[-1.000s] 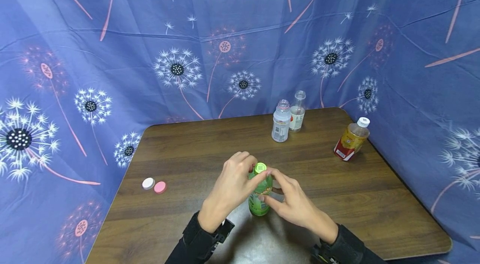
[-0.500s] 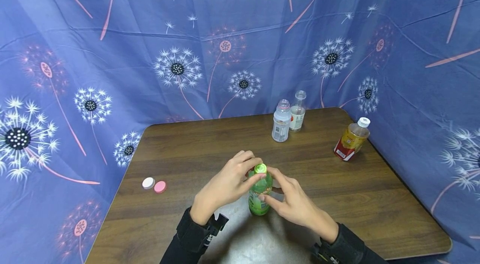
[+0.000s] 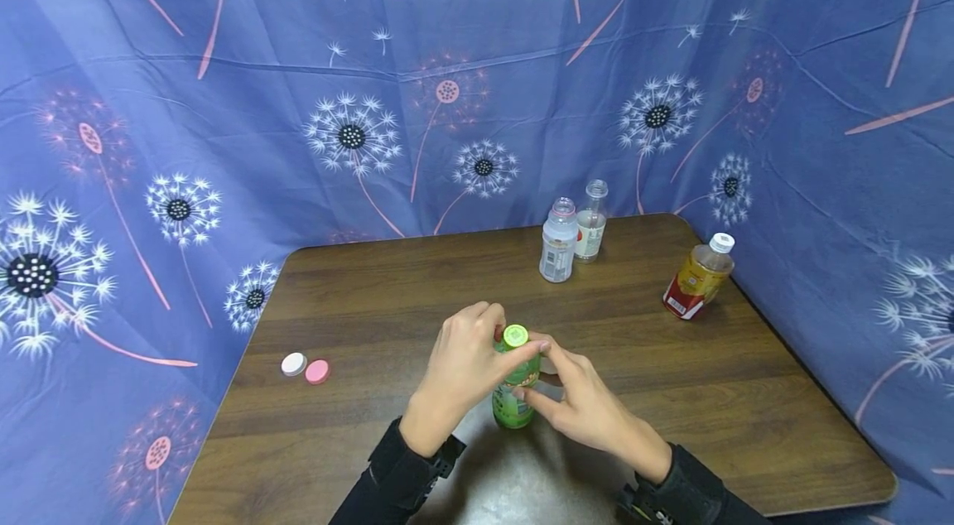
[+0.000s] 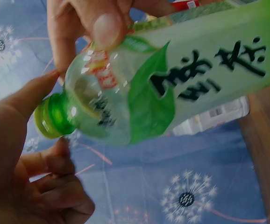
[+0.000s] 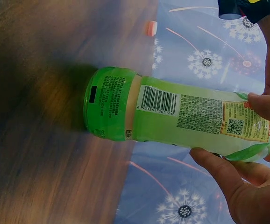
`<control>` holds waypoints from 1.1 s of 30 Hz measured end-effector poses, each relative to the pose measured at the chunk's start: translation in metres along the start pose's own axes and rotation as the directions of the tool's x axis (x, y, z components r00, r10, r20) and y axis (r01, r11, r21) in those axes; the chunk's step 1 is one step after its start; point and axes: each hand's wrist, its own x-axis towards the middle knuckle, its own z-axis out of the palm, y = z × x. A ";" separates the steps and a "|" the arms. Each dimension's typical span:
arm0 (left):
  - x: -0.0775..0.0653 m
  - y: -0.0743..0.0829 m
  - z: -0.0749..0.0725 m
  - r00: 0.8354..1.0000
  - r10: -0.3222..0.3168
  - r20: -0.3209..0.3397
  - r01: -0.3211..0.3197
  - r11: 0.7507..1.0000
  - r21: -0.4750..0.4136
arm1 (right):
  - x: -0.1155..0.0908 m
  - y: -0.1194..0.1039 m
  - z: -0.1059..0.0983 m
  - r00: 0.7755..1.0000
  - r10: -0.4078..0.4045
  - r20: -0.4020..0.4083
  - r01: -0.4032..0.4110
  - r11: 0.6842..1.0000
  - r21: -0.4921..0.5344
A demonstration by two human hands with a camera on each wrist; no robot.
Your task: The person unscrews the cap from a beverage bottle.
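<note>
A green tea bottle with a light green cap stands upright near the table's front middle. My right hand grips its upper body, thumb in front and fingers curving round the far side. My left hand is at the top, its thumb and index finger on either side of the cap. In the left wrist view the cap sits on the bottle's neck between thumb and finger. The right wrist view has the barcode side of the bottle, with right fingers above and below it.
White cap and pink cap lie at the table's left. An uncapped white bottle and an uncapped clear bottle stand at the back. A white-capped bottle with a red-yellow label stands near the right edge.
My left hand turned back, its wrist swinging left, then swung right again, with the thumb now reaching farther across the front of the cap. The right hand and bottle stay put.
</note>
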 end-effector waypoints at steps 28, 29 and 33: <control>0.001 -0.014 -0.008 0.980 0.129 0.150 -0.061 0.918 -0.392 | 0.002 0.002 -0.002 1.000 0.013 -0.019 -0.014 0.999 -0.039; 0.001 -0.015 -0.009 0.977 0.136 0.165 -0.060 0.915 -0.400 | 0.002 0.002 -0.001 1.000 0.005 -0.019 -0.006 0.999 -0.044; 0.002 -0.018 -0.012 0.962 0.160 0.223 -0.056 0.910 -0.411 | 0.003 0.001 -0.001 0.999 -0.026 -0.020 0.025 0.998 -0.060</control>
